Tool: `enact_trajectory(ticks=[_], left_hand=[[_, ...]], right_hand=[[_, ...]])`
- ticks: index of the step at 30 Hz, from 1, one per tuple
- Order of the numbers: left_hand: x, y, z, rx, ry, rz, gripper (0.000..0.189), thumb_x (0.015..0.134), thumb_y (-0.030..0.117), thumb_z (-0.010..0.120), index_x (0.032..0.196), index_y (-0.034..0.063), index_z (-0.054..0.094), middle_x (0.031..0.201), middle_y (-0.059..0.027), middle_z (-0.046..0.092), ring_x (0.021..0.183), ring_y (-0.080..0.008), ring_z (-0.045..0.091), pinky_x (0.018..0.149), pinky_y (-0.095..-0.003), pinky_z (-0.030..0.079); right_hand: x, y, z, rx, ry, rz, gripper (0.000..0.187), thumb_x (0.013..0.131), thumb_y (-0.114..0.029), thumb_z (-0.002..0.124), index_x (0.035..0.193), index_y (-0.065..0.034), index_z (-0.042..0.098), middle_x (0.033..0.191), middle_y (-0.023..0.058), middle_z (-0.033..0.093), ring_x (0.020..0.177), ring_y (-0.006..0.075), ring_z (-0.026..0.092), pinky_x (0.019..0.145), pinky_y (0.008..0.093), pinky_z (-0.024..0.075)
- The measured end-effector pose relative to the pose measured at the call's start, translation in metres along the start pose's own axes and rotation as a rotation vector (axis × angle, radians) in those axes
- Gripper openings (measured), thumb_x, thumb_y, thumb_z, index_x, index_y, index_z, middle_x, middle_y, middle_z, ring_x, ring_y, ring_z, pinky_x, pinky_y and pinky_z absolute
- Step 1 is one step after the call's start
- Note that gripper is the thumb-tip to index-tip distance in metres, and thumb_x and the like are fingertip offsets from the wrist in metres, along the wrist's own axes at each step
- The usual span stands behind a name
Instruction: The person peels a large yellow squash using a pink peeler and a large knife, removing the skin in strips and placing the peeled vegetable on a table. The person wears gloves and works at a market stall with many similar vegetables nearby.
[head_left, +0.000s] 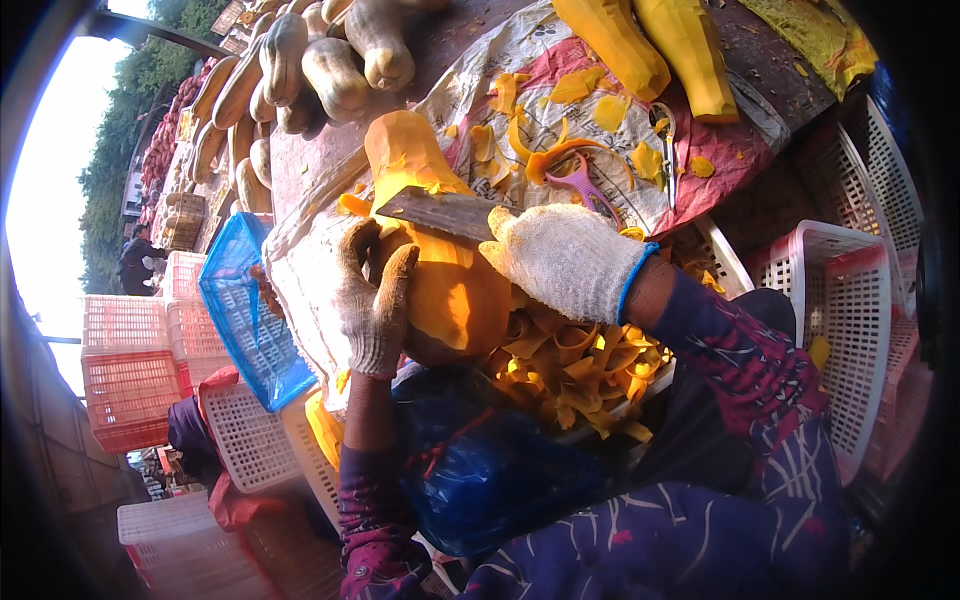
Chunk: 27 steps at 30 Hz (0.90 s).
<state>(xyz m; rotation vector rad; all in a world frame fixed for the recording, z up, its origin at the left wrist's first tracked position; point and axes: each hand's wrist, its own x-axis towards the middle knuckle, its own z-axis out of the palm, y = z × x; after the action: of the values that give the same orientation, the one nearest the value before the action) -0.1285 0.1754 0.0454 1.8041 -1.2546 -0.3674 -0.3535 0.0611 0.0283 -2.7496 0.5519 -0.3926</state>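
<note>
A partly peeled orange squash (454, 300) leans on the edge of the work surface in front of me, its narrow neck pointing away. My left hand (371, 311), in a stained knit glove, holds it by the left side, the thumb along its flank and some fingers hidden. In my gloved right hand (570, 259) is a knife (442, 212). Its dark broad blade lies across the squash below the neck, while the fist hides the handle. Beyond the right hand, a purple-handled peeler (581, 184) rests among curled peels on a printed sack (540, 142).
Peeled squashes (679, 60) lie at the far right, unpeeled ones (337, 75) at the far left. A heap of peelings (585, 367) fills a crate below my right hand. Plastic crates (840, 330) flank both sides, including a blue basket (255, 315). A person (136, 259) stands far left.
</note>
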Motion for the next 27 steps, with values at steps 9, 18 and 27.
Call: enact_trajectory(ticks=[9,18,27], left_hand=[[-0.001,-0.001,0.002,-0.046,0.031,-0.004,0.053,0.092,0.014,0.079,0.135,-0.0046,0.056,0.128,-0.0165,0.063,0.123,-0.0251,0.06,0.11,-0.0361,0.046],[0.006,-0.017,0.002,-0.097,0.011,-0.046,0.047,0.097,0.014,0.073,0.137,-0.0027,0.054,0.13,-0.0146,0.061,0.121,-0.0234,0.061,0.107,-0.0344,0.048],[0.009,-0.015,-0.008,0.341,-0.027,0.082,0.044,0.107,0.027,0.055,0.142,0.0019,0.059,0.141,-0.0154,0.063,0.129,-0.0241,0.06,0.113,-0.0339,0.043]], right_hand=[[0.026,0.016,0.027,0.092,0.099,0.031,0.027,0.101,-0.022,0.053,0.107,-0.0045,0.073,0.096,0.0165,0.072,0.09,0.0343,0.073,0.078,0.045,0.0586],[-0.017,0.031,0.052,0.053,0.331,0.037,0.024,0.092,-0.014,0.06,0.113,-0.0027,0.064,0.097,0.018,0.065,0.091,0.0358,0.068,0.078,0.0455,0.0549],[-0.104,-0.047,0.048,0.336,0.196,0.202,0.058,0.102,-0.035,0.061,0.139,0.0099,0.054,0.076,0.0201,0.069,0.061,0.0331,0.069,0.055,0.0454,0.0541]])
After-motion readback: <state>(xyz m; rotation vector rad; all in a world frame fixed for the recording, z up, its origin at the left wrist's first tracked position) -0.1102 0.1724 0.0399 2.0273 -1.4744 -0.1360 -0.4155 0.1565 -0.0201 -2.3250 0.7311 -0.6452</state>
